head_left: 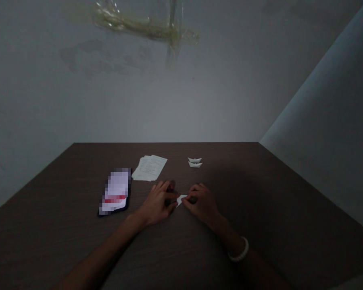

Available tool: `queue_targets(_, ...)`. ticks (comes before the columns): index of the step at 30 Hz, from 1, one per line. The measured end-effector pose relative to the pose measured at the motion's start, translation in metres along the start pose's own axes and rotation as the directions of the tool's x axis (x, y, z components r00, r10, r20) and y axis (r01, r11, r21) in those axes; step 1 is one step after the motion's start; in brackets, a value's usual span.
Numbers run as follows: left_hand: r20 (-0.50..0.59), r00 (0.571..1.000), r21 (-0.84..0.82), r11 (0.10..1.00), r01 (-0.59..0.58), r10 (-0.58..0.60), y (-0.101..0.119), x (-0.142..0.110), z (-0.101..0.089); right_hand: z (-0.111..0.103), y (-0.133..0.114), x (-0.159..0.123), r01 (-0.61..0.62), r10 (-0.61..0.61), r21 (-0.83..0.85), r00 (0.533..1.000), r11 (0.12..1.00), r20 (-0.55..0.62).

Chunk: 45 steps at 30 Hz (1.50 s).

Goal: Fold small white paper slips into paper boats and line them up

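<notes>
A small folded piece of white paper [181, 199] lies low over the table between my two hands. My left hand [161, 202] has its thumb and index finger closed at the paper's left edge. From the other side, my right hand [203, 202] pinches the paper's right edge between thumb and fingers. The fingers hide part of the folds. Beyond my hands, two little folded paper boats [195, 164] stand close together, one behind the other.
A loose stack of printed paper sheets [149, 168] lies beyond my left hand. Left of it, a phone [115, 191] with a lit, blurred screen rests on the dark wooden table [278, 225]. A wall [169, 104] rises behind the table, with another at the right.
</notes>
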<state>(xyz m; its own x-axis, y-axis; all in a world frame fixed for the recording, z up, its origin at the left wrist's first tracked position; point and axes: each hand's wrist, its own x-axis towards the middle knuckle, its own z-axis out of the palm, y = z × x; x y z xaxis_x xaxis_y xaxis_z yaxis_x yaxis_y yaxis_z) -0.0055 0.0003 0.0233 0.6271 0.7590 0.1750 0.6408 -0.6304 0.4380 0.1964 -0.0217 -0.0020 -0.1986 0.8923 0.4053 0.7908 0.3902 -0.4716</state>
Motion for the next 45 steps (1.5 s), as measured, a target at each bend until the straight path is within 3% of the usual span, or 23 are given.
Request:
queue_targets(27, 0.033, 0.999, 0.042, 0.999, 0.005, -0.006, 0.001, 0.001, -0.001, -0.003, -0.011, -0.002, -0.052, 0.052, -0.066, 0.999, 0.996, 0.005)
queue_targets(45, -0.061, 0.998, 0.056, 0.998, 0.019, -0.016, 0.0, 0.0, 0.009, 0.0, 0.001, 0.0, -0.032, 0.033, 0.03, 0.999, 0.999, -0.03)
